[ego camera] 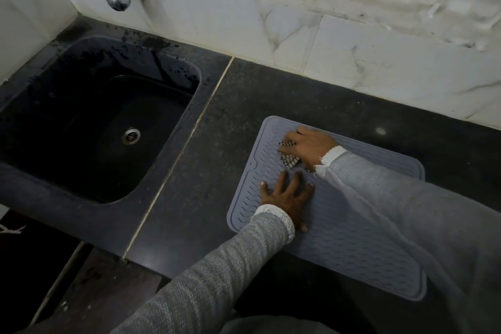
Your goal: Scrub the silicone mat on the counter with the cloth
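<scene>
Left hand (287,198) spread wide and flat, fingers splayed, pressing down on the grey ribbed rectangular silicone mat (352,238); probably pinning it so the slick sheet stays put on the dark speckled stone counter (217,171) under rubbing. Just beyond those fingertips, right hand (309,148) palm-down over a bunched checked black-and-white cloth (288,157), bearing it into the mat's far corner; whether gripped or merely pressed, cannot tell. Mat lying flat beneath both hands, long axis running from that far corner, nearest the black sink (108,122), diagonally back toward the body's right side. Ribs crossing that axis.
</scene>
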Motion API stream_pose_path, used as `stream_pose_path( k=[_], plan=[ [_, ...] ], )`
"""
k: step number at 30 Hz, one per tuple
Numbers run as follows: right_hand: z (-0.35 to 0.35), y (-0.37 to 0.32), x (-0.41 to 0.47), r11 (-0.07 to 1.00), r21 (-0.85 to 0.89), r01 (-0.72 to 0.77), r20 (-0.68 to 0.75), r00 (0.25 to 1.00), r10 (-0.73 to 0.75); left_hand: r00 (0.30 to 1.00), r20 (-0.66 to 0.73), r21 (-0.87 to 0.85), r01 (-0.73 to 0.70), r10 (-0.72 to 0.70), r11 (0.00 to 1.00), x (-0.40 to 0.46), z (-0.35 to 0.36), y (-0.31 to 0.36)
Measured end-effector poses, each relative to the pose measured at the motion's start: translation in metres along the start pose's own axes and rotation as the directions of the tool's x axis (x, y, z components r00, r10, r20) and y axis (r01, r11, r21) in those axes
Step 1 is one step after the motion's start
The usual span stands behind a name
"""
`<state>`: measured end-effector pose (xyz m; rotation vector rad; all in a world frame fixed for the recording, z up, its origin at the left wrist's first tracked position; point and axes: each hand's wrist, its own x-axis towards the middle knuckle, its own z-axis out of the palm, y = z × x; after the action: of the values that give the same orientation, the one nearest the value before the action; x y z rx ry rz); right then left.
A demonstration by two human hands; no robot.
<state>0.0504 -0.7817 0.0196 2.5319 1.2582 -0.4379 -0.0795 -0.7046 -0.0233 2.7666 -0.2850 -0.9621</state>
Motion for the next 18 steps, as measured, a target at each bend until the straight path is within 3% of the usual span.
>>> stream_pose_path(
  k=[4, 7, 14, 18],
  plan=[
    [-0.015, -0.029, 0.025, 1.000, -0.006, 0.030, -0.115, 0.993, -0.030, 1.000, 0.004, 0.016, -0.002, 0.002, 1.000, 0.000, 0.000, 0.001],
    [-0.016, -0.044, 0.028, 0.998, -0.010, 0.070, -0.048, 0.996, -0.070, 1.000, 0.027, 0.037, 0.005, -0.006, 0.999, 0.000, -0.002, 0.001],
    [0.009, -0.003, -0.004, 0.998, -0.035, 0.046, 0.058, 0.997, -0.043, 1.000, -0.007, -0.002, 0.016, -0.016, 1.000, 0.000, 0.002, 0.001],
    [-0.005, -0.014, 0.011, 0.998, -0.005, 0.055, -0.049, 0.997, -0.055, 1.000, -0.014, 0.009, 0.007, -0.007, 1.000, 0.000, 0.002, 0.000]
  ],
)
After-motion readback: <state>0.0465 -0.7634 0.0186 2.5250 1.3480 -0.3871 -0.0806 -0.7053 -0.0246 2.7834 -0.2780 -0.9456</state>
